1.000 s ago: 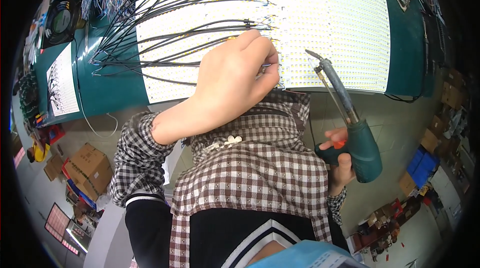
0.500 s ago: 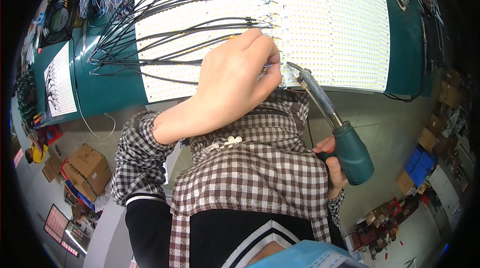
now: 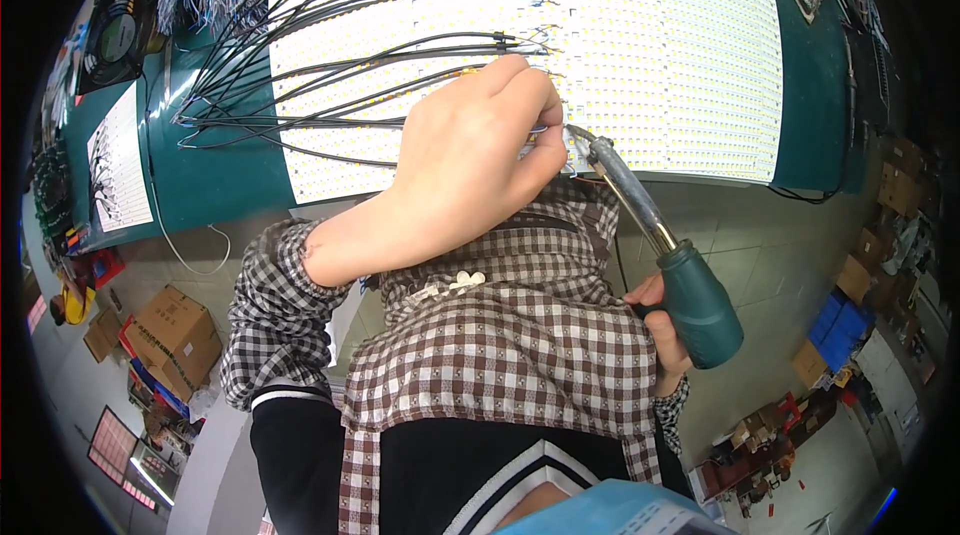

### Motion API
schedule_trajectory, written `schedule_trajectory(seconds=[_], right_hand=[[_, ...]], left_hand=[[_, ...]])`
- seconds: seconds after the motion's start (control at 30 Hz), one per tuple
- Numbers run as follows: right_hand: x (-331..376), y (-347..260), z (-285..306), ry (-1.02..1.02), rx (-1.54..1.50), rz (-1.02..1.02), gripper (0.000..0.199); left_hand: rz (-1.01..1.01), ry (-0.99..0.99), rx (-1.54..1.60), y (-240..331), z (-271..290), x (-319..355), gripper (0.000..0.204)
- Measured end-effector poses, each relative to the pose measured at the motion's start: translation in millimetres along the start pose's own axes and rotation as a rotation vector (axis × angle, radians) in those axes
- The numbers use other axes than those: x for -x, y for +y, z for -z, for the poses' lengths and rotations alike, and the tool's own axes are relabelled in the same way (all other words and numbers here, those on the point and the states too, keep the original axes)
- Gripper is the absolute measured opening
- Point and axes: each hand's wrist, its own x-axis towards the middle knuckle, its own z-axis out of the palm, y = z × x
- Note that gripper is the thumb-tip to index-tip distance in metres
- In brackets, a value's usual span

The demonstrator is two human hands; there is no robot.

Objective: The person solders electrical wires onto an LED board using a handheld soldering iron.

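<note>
The left hand (image 3: 485, 140) pinches a thin wire (image 3: 537, 132) between thumb and forefinger, over the near part of the white LED panel (image 3: 680, 55); the palm side of this grip is hidden. The right hand (image 3: 664, 330) holds the soldering iron (image 3: 645, 210) by its green handle (image 3: 703, 305), closed around it. The iron's tip is just beside the left fingertips, at the panel; contact cannot be determined. Black cables (image 3: 400, 56) extend from the panel leftward onto the green table (image 3: 215, 175)
</note>
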Motion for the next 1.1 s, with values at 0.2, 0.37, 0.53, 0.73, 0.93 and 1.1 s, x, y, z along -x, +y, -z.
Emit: schedule_trajectory(seconds=[0.2, 0.37, 0.53, 0.73, 0.93, 1.1], right_hand=[[-5.9, -6.6, -6.8, 0.003, 0.002, 0.055, 0.069], [-8.7, -12.7, -9.3, 0.019, -0.029, 0.079, 0.066], [-9.4, -20.2, -12.3, -0.026, 0.118, 0.078, 0.05], [-5.6, -13.7, -7.4, 0.028, -0.064, 0.068, 0.05], [-11.2, -19.0, -8.9, 0.073, -0.067, 0.086, 0.049], [-9.8, -17.0, -5.7, 0.091, -0.067, 0.088, 0.052]], left_hand=[[-0.012, 0.006, 0.0, -0.4, -0.5, -0.1, 0.012], [-0.01, 0.005, 0.0, 0.5, 0.4, 0.5, 0.012], [-0.019, 0.013, -0.003, 1.0, 0.5, 0.8, 0.011], [-0.088, 0.039, 0.003, 8.9, 10.2, 14.5, 0.019], [-0.308, -0.115, -0.132, 10.9, 15.3, 18.5, 0.027], [-0.025, -0.052, 0.009, 14.5, 17.5, 17.0, 0.012]])
